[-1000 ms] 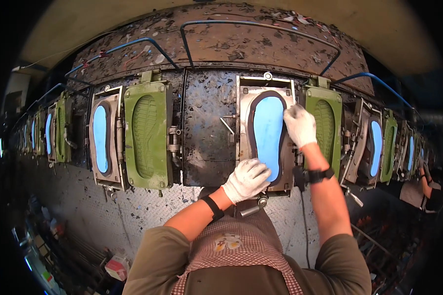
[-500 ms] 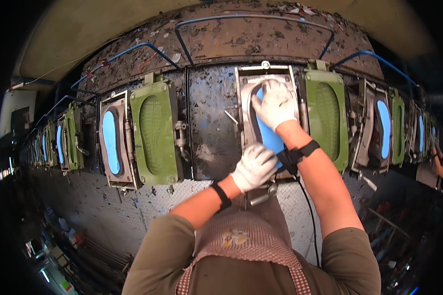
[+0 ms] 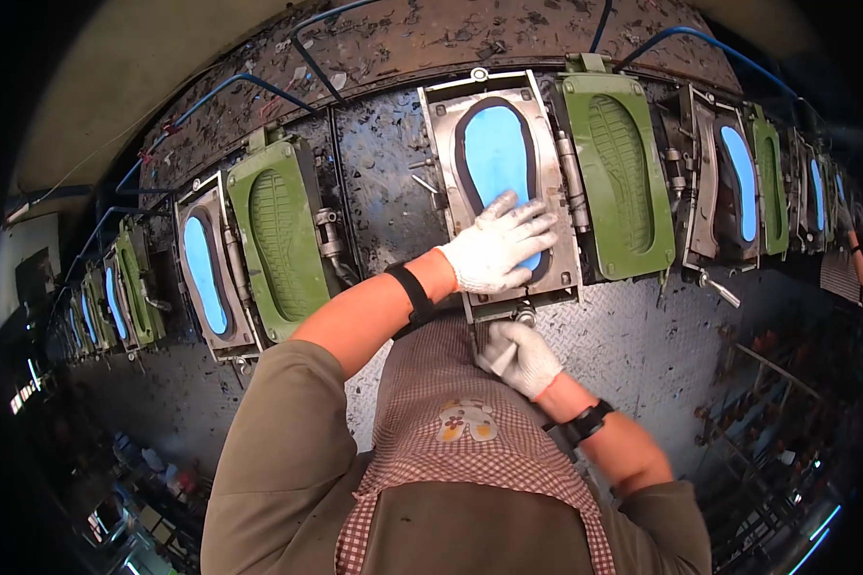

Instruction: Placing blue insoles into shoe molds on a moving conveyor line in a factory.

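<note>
A bright blue sole-shaped sheet lies inside a black-rimmed sole cavity in the open metal mould before me. My left hand, white-gloved, rests flat across the sheet's near half with fingers stretched out, hiding part of it. Just below the mould's front edge is my right hand, also gloved. Its fingers are curled where the mould's front handle sits, and the handle itself is hidden behind them. Hinged to the mould's right side, the green lid stands open, showing a ribbed sole shape.
Another mould with a blue sheet and its green lid sits to the left. More such moulds run off both ways. Blue rails and a scrap-strewn bench lie behind. A metal handle sticks out at right.
My right hand has left the blue sheet and dropped to the mould's front. My left hand has moved up onto the sheet, which now lies flatter in the cavity. The view has shifted.
</note>
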Motion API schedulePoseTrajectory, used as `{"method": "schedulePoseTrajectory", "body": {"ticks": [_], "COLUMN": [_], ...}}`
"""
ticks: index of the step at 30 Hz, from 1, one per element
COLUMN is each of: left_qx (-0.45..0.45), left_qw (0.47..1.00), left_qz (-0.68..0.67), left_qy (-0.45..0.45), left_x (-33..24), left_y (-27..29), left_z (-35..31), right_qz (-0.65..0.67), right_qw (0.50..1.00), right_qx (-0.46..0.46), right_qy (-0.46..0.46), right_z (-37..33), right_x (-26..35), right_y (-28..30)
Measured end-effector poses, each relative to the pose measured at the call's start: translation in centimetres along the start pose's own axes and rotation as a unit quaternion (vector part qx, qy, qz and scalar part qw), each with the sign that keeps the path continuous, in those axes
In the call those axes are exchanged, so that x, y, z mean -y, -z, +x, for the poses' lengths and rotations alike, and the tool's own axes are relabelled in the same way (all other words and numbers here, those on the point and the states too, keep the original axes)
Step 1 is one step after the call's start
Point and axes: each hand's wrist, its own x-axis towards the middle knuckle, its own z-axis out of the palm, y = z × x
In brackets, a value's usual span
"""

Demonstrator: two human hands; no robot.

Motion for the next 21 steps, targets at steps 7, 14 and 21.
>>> {"method": "schedulePoseTrajectory", "body": {"ticks": [7, 14, 21], "left_qx": [-0.014, -0.534, -0.311], "left_qw": [0.998, 0.423, 0.592], "left_qz": [-0.054, -0.555, -0.493], "left_qy": [0.005, 0.477, 0.557], "left_x": [0.6, 11.7, 2.8], "left_y": [0.3, -4.4, -10.6], "left_z": [-1.0, -8.4, -11.4], "right_qz": [-0.961, -0.936, -0.95], "right_qw": [0.258, 0.128, 0.212], "right_qx": [-0.086, 0.169, 0.062], "right_qy": [0.056, 0.282, 0.221], "right_z": [-4.0, -2.5, -3.7], "right_x": [7.1, 11.0, 11.8], "right_y": [-3.3, -4.2, -3.6]}}
